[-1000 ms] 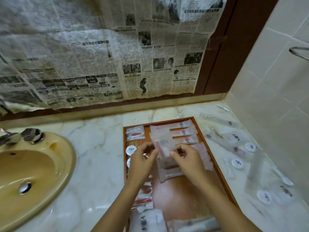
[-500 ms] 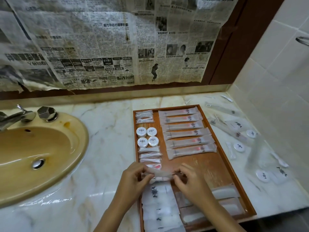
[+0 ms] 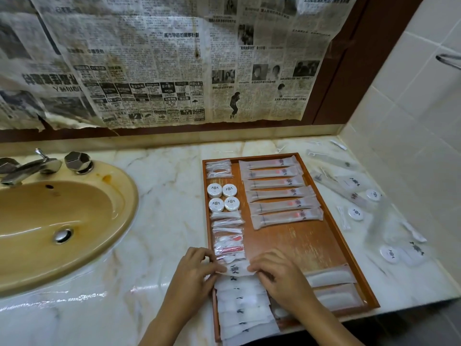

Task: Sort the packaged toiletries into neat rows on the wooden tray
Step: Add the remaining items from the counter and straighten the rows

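Both hands low on wooden tray [image 3: 348, 248]. Left hand [image 3: 192, 273] and right hand [image 3: 279, 273] each pinch an end of one white sachet [image 3: 235, 268], fingers curled, sachet lying flat between them. Stack of like sachets [image 3: 243, 310] just below the fingers; long sleeved packets [image 3: 282, 193] well beyond them. Loose items on counter [image 3: 159, 196] far right.

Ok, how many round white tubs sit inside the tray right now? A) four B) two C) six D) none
A: four round white tubs sit in a two-by-two block near the left wall of the tray, below the small packets at its far left corner; the other round tubs lie outside it on the counter.
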A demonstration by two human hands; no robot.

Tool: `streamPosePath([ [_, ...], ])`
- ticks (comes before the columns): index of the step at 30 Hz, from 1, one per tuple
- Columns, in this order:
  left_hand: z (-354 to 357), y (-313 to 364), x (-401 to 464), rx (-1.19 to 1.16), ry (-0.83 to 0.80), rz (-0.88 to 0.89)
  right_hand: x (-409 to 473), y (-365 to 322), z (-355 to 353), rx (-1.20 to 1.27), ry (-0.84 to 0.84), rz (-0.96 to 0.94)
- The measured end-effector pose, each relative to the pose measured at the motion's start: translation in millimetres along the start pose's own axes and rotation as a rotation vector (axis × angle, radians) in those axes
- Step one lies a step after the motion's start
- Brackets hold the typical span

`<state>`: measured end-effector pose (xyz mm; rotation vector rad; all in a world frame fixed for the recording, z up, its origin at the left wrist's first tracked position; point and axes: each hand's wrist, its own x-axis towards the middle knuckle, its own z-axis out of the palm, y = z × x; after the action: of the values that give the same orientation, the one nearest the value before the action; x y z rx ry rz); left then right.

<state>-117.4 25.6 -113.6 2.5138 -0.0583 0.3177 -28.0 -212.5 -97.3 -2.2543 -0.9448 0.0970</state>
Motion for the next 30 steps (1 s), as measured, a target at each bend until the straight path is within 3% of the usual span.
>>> streamPosePath([
  [8,2,0,-5,0.089,0.015,-0.011,-1,5,9,-0.082,0.01,-0.004],
  [30,7,13,-32,0.019,-0.04,-0.166,-19,-6,8,-0.04,-0.15,0.111],
])
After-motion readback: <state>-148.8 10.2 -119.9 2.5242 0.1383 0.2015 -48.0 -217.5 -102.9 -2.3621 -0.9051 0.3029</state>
